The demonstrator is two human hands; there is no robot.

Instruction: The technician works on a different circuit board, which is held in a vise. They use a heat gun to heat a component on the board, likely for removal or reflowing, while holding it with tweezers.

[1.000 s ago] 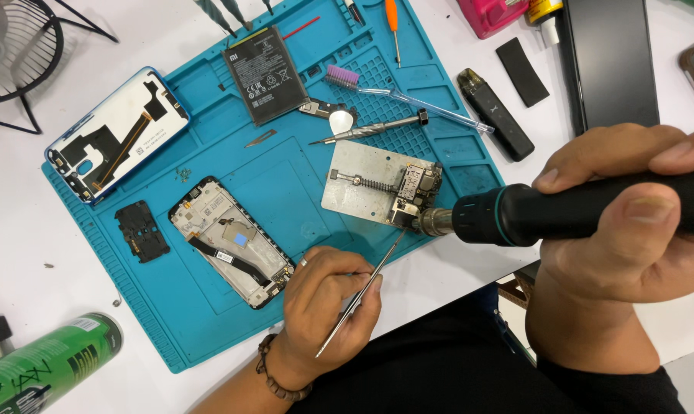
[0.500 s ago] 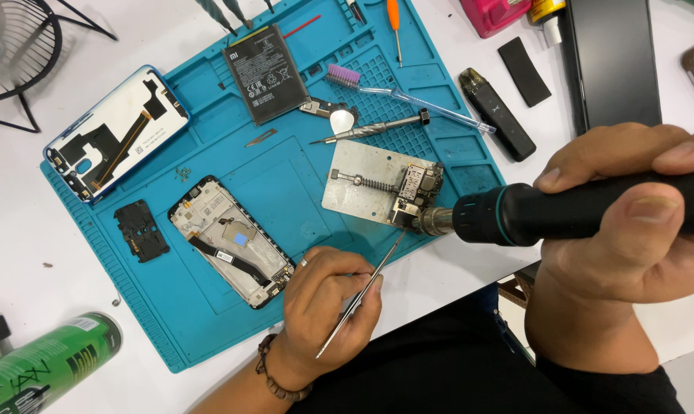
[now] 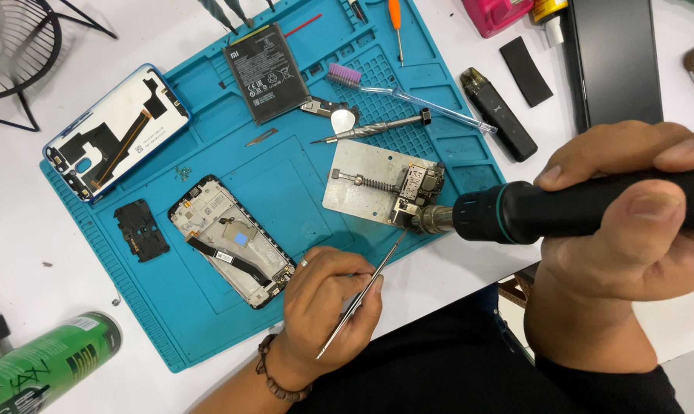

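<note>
Two hands at work over small green circuit board (image 3: 417, 186), clamped at right end of silver metal holder plate (image 3: 362, 186) on teal silicone repair mat (image 3: 285, 172). Right hand (image 3: 630, 222) closed around black hot-air tool with teal ring (image 3: 546, 211), metal nozzle just beside board edge. Left hand (image 3: 328, 307) pinching slim steel tweezers (image 3: 362, 295), tips near board's lower corner. Risks, as judged: lingering heat lifting pads or scorching neighbouring parts; tweezer slip nudging loosened components; nozzle drift toward black flat battery (image 3: 264, 73) or mat. Also on mat: opened phone frame with flex cable (image 3: 232, 241), white-and-blue back cover (image 3: 117, 130), small black plastic shield (image 3: 141, 230), purple-bristled clear brush (image 3: 393, 88), knurled steel driver (image 3: 370, 129). Surface: white tabletop (image 3: 25, 253), crowded; green spray can (image 3: 44, 364) at lower left, black wire fan guard (image 3: 13, 46) upper left.
</note>
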